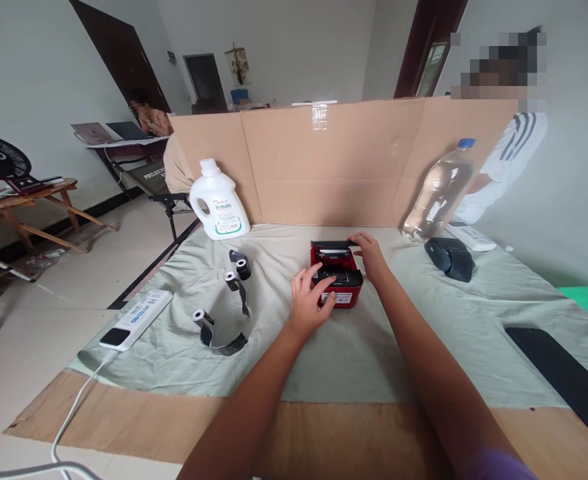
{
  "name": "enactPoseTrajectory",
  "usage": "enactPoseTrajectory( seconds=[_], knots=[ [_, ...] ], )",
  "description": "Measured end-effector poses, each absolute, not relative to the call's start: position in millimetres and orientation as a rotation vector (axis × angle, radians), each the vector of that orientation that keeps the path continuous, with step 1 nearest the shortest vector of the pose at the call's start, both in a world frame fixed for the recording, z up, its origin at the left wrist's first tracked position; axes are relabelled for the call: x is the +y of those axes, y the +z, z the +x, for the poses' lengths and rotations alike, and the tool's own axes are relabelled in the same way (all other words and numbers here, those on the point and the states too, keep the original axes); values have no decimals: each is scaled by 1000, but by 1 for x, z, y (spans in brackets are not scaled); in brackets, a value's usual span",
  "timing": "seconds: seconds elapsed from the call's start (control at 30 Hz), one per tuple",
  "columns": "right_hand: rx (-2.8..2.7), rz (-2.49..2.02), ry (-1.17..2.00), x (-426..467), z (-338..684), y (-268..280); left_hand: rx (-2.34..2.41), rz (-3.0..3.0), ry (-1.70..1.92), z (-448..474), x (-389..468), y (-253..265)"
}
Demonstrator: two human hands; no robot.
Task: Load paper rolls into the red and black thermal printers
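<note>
Set back from the front edge of the bench, the red device looks light and stiff, best held by its sides; the left hand spreads open over it, the right hand touches its raised lid, grip unclear.

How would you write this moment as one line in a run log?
left hand: on box, fingers spread | right hand: at lid | lid: raised | rolls: left of box | jug: beyond rolls
</note>
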State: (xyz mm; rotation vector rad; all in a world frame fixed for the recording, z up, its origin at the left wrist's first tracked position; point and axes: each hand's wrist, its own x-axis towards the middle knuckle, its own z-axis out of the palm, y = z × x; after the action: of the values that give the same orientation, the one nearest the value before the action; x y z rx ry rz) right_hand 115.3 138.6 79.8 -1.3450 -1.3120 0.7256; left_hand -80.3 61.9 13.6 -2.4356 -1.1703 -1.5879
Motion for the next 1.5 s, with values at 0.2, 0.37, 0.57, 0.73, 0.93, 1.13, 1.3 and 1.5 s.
enactPoseTrajectory(
  seconds=[0.2, 0.37, 0.57, 0.73, 0.93, 1.13, 1.3, 1.5],
  knots=[
    [-1347, -1197, 910, 123, 114, 38, -1179, -2381, -1612, -77, 57, 16],
    [-1295, -1091, 950, 113, 106, 25, -1195, -2357, -1630, -77, 60, 15],
    [-1343, -1180, 866, 107, 102, 23, -1172, -2419, -1624, -78, 62, 15],
    [-1256, -1064, 980, 106, 103, 17, -1170, -2410, -1631, -78, 62, 15],
    [-1211, -937, 1040, 106, 105, 22, -1208, -2432, -1621, -78, 63, 13],
    [-1242, -1000, 1045, 105, 103, 32, -1204, -2430, -1673, -79, 65, 12],
    [-1332, -1273, 873, 108, 106, 21, -1324, -2443, -1702, -84, 72, 13],
    [-1295, -1303, 913, 113, 114, 12, -1359, -2488, -1716, -89, 77, 12]
  ],
)
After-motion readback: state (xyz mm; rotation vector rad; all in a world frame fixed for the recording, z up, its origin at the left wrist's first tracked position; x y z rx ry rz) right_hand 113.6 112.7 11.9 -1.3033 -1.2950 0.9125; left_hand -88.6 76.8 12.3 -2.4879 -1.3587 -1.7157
